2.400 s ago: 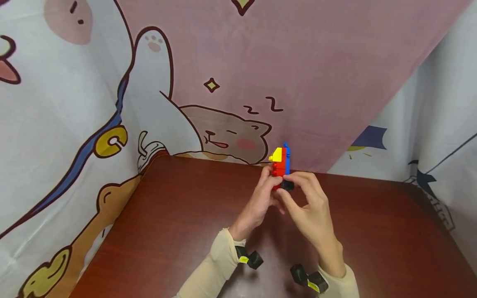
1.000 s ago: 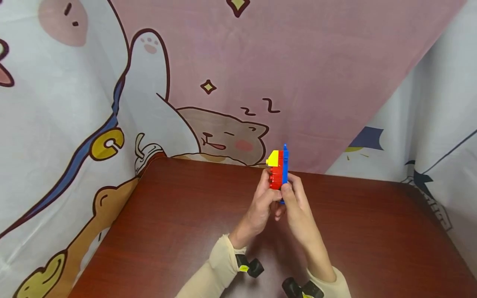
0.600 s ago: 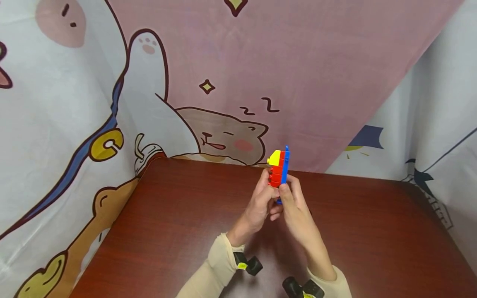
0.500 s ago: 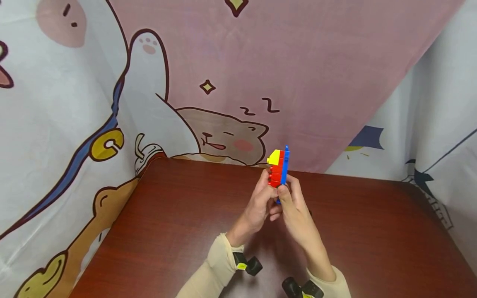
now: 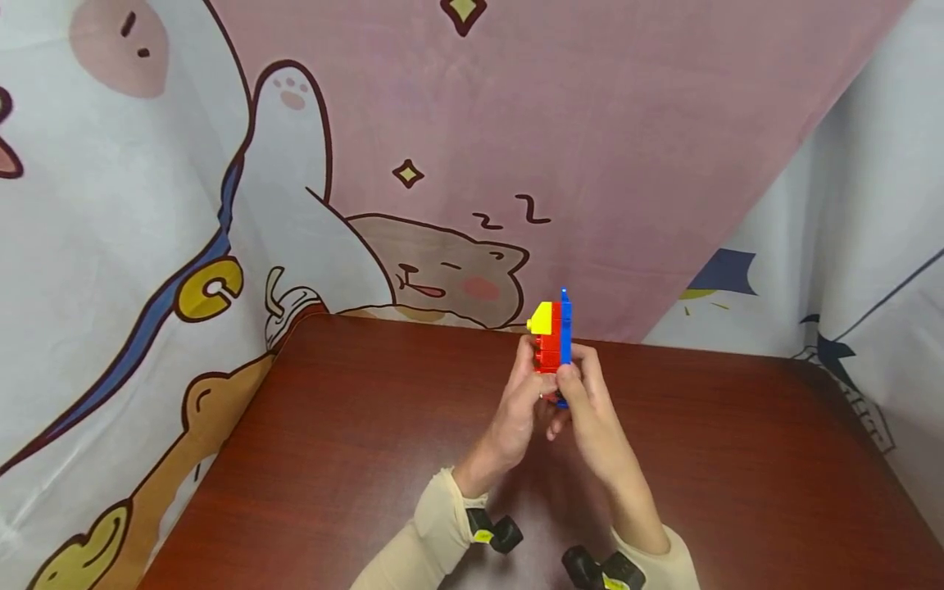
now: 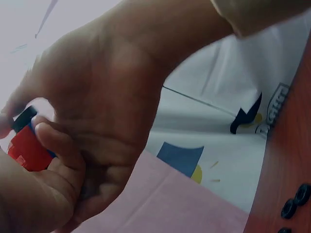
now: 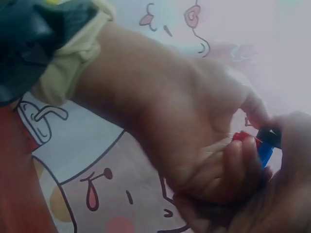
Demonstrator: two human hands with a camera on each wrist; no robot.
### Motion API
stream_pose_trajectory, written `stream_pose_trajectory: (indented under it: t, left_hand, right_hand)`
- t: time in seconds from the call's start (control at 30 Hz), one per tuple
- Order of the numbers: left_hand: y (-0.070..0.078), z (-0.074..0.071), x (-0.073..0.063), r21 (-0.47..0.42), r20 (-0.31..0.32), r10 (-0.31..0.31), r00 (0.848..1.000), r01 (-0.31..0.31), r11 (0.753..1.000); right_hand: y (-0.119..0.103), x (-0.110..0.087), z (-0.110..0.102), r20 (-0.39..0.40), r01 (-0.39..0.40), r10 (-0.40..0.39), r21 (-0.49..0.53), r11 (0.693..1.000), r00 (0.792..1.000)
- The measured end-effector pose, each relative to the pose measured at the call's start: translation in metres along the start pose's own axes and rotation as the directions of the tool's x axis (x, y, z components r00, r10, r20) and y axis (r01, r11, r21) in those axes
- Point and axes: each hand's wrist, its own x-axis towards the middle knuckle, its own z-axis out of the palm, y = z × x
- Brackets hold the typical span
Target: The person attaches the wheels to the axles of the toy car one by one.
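A toy-brick build (image 5: 547,348) of red, yellow and blue pieces is held upright above the table. My left hand (image 5: 510,422) grips the red bricks near its lower end. My right hand (image 5: 597,438) holds the blue side, thumb against its lower part. In the left wrist view, a black round-looking piece (image 6: 25,119) sits beside the red brick (image 6: 30,149), at the fingertips. The right wrist view shows the black piece (image 7: 268,137) by the blue part (image 7: 266,153). Fingers hide the lower end of the build.
Several small black wheels (image 6: 295,200) lie on the brown table (image 5: 354,426), seen at the edge of the left wrist view. Printed cloth (image 5: 627,164) hangs behind and along both sides. Black wrist cameras (image 5: 506,534) are strapped over the sleeves.
Earlier, my right fingers pinched a black wheel at the build's lower right side. The right hand has since moved in toward the left, covering that spot. The build has tilted slightly.
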Motion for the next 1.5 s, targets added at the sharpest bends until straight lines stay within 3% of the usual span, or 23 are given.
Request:
stream_pose_trajectory:
  t: [0.1,0.3,0.4,0.47,0.57,0.63,0.7,0.9,1.03,1.2,1.33,1.5]
  left_hand:
    - [0.000,0.001,0.001,0.044,-0.007,-0.013,1.000,0.013,0.999]
    - [-0.002,0.002,0.000,0.117,0.040,-0.078,0.996,0.073,0.991]
    - [0.000,0.001,0.000,0.183,0.072,-0.119,0.990,0.105,0.977]
    - [0.002,-0.002,0.001,0.256,0.073,-0.147,0.986,0.124,0.959]
    - [0.005,-0.010,0.001,0.404,0.033,-0.161,0.986,0.134,0.905]
    - [0.007,-0.015,0.002,0.482,-0.004,-0.134,0.991,0.119,0.868]
    - [0.008,-0.020,0.002,0.516,-0.021,-0.086,0.996,0.084,0.853]
    - [0.007,-0.023,0.002,0.481,-0.021,0.066,0.998,-0.048,0.875]
    - [0.003,-0.022,0.000,0.500,-0.037,0.121,0.992,-0.086,0.861]
    - [0.002,-0.022,0.000,0.540,-0.044,0.140,0.989,-0.094,0.837]
    - [0.004,-0.024,0.002,0.546,-0.070,0.140,0.988,-0.080,0.834]
    - [0.007,-0.025,0.003,0.532,-0.119,0.122,0.985,-0.040,0.846]
  right_hand:
    - [-0.001,-0.001,-0.007,-0.006,0.019,-0.019,0.004,1.000,1.000]
    - [-0.002,0.001,-0.018,-0.191,-0.024,0.000,-0.123,0.992,0.982]
    - [-0.002,0.002,-0.020,-0.232,-0.049,0.014,-0.145,0.988,0.973]
    - [-0.003,0.003,-0.020,-0.241,-0.065,0.030,-0.142,0.988,0.970]
    - [-0.004,0.003,-0.022,-0.240,-0.081,0.043,-0.147,0.986,0.970]
    - [-0.004,0.003,-0.023,-0.228,-0.091,0.055,-0.148,0.985,0.972]
    - [-0.003,0.003,-0.024,-0.202,-0.094,0.057,-0.178,0.979,0.978]
    - [0.001,0.004,-0.022,-0.083,-0.105,0.086,-0.252,0.962,0.993]
    - [0.002,0.003,-0.019,-0.053,-0.107,0.096,-0.273,0.956,0.994]
    - [0.001,0.003,-0.017,-0.038,-0.113,0.106,-0.301,0.947,0.994]
    - [0.002,0.005,-0.021,-0.037,-0.081,0.074,-0.304,0.949,0.997]
    - [0.014,0.002,-0.038,-0.113,-0.071,0.037,-0.316,0.946,0.993]
